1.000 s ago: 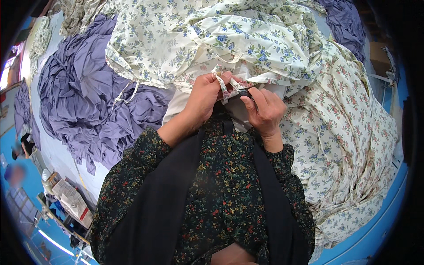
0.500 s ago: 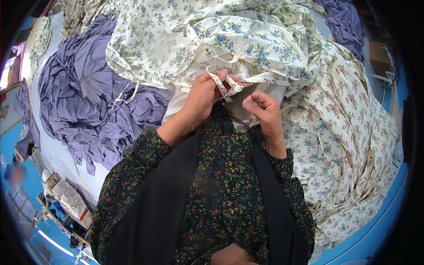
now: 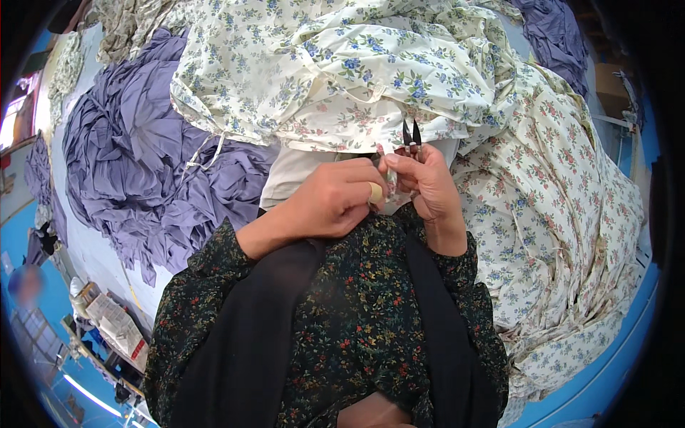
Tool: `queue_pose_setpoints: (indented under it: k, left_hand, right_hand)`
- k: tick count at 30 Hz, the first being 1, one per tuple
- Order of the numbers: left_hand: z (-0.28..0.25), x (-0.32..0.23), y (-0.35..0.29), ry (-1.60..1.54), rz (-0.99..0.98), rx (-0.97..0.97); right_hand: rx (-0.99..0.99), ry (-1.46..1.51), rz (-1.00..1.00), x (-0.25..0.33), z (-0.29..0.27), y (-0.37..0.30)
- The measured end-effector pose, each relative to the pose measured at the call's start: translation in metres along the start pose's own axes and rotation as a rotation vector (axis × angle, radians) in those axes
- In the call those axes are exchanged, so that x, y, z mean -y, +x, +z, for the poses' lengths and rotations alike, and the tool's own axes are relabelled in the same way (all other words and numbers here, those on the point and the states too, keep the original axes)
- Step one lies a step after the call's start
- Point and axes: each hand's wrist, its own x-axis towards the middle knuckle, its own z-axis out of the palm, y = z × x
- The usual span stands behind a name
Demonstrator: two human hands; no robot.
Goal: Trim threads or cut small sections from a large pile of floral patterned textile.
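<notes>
Heaps of cloth are covering the worktable: purple fabric [image 3: 143, 143] lying to the left, pale floral fabric [image 3: 342, 64] spreading across the top and right. Close to the chest, the left hand [image 3: 332, 203] is pinching a narrow floral strip [image 3: 390, 178] between curled fingers, while the right hand [image 3: 428, 189], touching it, is gripping small black thread snips [image 3: 412, 135] with blades pointing up
</notes>
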Motion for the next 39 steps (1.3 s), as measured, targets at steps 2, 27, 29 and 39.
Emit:
queue_pose_setpoints:
  k: [2,27,29,39]
  left_hand:
    - [-0.003,0.008,-0.006,-0.012,-0.321,0.192]
    - [0.035,0.053,0.025,-0.793,-0.768,-0.317]
    - [0.035,0.051,0.024,-0.744,-0.777,-0.266]
    - [0.030,0.046,0.021,-0.797,-0.819,-0.208]
  right_hand:
    - [0.006,0.029,0.016,0.002,-0.003,0.000]
    - [-0.245,-0.376,-0.402,-0.008,-0.015,-0.003]
    - [-0.264,-0.484,-0.461,-0.003,-0.007,0.005]
    - [-0.043,-0.045,-0.339,-0.007,-0.028,0.020]
